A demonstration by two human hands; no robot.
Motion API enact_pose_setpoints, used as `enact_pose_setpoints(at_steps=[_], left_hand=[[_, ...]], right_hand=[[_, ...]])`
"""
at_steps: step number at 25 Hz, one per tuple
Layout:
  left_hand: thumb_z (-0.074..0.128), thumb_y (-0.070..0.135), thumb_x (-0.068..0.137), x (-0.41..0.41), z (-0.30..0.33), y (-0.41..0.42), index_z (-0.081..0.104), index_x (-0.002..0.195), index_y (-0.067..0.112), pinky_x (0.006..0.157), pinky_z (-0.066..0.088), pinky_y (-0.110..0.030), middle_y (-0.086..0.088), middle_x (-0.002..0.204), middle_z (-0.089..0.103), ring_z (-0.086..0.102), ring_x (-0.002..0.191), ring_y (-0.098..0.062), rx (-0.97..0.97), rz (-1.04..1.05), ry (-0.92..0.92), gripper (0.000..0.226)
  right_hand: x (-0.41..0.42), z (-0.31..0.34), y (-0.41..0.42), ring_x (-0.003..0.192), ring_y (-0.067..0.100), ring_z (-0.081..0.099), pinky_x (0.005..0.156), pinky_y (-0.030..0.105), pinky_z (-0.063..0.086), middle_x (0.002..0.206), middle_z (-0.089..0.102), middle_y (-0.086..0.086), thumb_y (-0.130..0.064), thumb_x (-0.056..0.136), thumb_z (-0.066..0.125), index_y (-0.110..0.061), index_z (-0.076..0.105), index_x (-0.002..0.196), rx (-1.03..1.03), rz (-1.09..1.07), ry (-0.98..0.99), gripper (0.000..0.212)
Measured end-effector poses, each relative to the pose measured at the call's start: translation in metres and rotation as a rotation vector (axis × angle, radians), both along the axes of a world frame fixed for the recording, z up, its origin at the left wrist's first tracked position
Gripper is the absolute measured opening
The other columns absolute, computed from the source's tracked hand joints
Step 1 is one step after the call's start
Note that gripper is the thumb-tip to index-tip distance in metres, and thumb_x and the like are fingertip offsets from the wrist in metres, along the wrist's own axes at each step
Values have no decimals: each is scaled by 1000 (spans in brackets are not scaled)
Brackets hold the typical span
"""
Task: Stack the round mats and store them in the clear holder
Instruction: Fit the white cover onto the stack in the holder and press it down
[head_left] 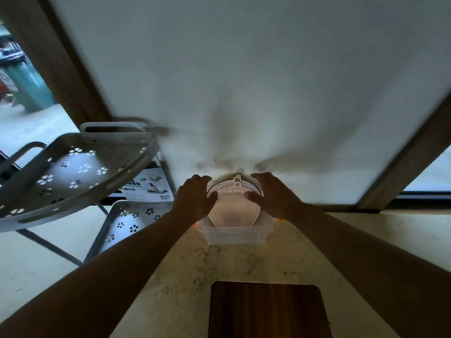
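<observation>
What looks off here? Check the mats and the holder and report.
Nothing is spilled or broken. The round mats stand on edge in the clear holder, rising well above its rim, steadied between the left hand and right hand. Beside the counter, the metal rack's trays sit tilted.

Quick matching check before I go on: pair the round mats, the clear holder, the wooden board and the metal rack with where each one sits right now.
Things:
1. round mats
2. clear holder
3. wooden board
4. metal rack

Places:
A. beside the counter, on the person's left
B. on the counter against the wall
C. upright in the holder, between both hands
D. at the counter's near edge

Pairs: 1-C, 2-B, 3-D, 4-A
</observation>
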State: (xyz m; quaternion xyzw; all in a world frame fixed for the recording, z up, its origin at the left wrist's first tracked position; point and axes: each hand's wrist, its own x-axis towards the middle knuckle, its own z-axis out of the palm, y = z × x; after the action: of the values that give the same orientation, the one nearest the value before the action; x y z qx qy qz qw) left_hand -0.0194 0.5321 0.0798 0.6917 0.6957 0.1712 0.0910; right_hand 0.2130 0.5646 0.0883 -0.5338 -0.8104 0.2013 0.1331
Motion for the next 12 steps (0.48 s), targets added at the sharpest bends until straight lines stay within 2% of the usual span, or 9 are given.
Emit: enact_pose_setpoints(at_steps=[3, 6, 12], left_hand=[[57, 52, 86, 6, 33, -30, 43, 137, 15, 98, 44, -45, -16, 134, 53, 50, 122, -32, -90, -19, 47, 64], [56, 58, 85, 12, 63, -58, 34, 144, 17, 103, 41, -47, -16, 143, 45, 43, 131, -33, -133, -17, 113, 75], [53, 64, 84, 27, 121, -134, 28, 147, 20, 106, 37, -49, -14, 150, 39, 38, 136, -34, -74, -26, 166, 81]], right_hand=[[9, 35, -31, 142, 25, 30, 115, 37, 27, 155, 29, 12, -54, 90, 55, -14, 24, 149, -82, 65, -47, 78], [19, 64, -61, 144, 23, 26, 115, 35, 22, 158, 25, 10, -57, 89, 54, -14, 21, 150, -68, 66, -43, 82], [40, 112, -129, 147, 22, 18, 118, 37, 18, 160, 19, 11, -59, 89, 52, -14, 18, 151, -2, 80, -49, 84]])
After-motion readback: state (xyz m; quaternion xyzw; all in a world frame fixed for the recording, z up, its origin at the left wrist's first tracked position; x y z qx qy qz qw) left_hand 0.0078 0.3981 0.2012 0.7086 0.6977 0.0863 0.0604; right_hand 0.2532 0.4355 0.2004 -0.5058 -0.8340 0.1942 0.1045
